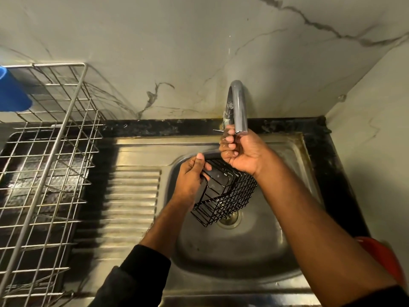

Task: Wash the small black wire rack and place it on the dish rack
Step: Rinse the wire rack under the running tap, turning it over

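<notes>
The small black wire rack [225, 196] hangs tilted over the steel sink basin [221, 251], above the drain. My left hand [191, 176] grips its upper left edge. Just below the curved chrome tap [238, 105], my right hand [240, 151] is wet, with fingers curled around the tap's spout end or handle; which one I cannot tell. I see no water stream. The large silver wire dish rack [48, 165] stands on the counter at the left.
A ribbed steel drainboard [132, 196] lies between the dish rack and the basin. A blue cup [12, 91] sits at the dish rack's far left. Something red [380, 255] shows at the right, behind my right forearm. A marble wall backs the sink.
</notes>
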### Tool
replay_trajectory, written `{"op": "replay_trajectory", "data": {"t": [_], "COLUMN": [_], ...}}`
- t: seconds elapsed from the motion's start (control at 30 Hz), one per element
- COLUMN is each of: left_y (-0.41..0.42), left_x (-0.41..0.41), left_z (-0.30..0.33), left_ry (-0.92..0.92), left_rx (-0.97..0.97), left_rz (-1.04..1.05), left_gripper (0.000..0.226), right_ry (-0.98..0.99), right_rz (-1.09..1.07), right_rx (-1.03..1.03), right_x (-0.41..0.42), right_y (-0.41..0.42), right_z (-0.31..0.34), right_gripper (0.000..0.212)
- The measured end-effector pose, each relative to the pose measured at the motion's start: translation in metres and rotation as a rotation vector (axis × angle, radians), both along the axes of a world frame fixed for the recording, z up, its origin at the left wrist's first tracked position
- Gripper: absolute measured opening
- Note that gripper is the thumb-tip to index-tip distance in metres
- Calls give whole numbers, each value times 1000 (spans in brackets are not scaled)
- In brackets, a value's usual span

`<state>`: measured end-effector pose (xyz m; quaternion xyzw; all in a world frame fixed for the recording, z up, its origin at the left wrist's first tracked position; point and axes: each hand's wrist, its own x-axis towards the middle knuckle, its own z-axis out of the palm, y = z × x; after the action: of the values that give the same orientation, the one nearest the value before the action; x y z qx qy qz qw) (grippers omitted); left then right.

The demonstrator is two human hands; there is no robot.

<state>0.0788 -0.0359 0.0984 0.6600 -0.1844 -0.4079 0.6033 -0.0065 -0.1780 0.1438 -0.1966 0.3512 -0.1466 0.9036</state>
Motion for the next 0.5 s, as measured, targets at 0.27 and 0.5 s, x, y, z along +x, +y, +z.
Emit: {"op": "replay_trajectory", "data": {"t": [0.27,0.5], "left_y": [2,3], "left_x": [-4,-6], "left_z": [3,8], "left_ry": [4,42], "left_rx": [-10,-46], "left_rz": [-21,-14], "left_gripper": [40,39], "right_ry": [247,348], "right_rz": [22,360], "right_rx": [-339,-662], "right_x": [-13,-26], "right_y": [5,9], "right_z": [13,23], "right_gripper": [23,26]}}
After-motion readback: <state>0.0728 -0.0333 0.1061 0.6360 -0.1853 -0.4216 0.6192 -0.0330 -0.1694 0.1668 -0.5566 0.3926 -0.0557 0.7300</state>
